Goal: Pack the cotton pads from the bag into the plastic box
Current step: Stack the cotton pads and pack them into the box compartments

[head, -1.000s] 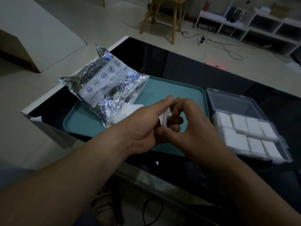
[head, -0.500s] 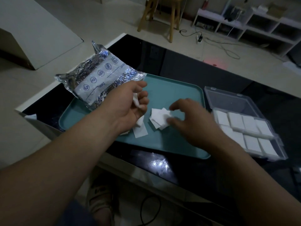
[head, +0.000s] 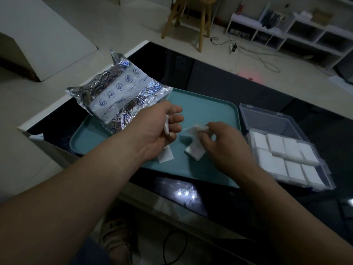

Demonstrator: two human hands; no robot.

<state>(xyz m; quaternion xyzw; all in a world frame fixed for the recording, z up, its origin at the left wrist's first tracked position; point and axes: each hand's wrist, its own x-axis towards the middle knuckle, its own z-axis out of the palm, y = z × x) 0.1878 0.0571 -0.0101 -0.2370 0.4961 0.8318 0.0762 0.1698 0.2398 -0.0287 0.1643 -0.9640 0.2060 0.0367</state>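
Probably home: wooden stool (head: 191, 20), shelving (head: 298, 33).

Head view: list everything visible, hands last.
table: one, glossy black, under everything
tray: one, teal, on the table
foil bag: one, silver, overlapping the tray's far-left corner
plastic box: one, clear, lid open, right of the tray
packed pads: two rows, white, in the box
loose pads: a few, white, on the tray
stool: one, wooden, on the floor beyond
shelf unit: one, white, far right
left hand: over the tray, holds one white pad
right hand: pinches the loose pads
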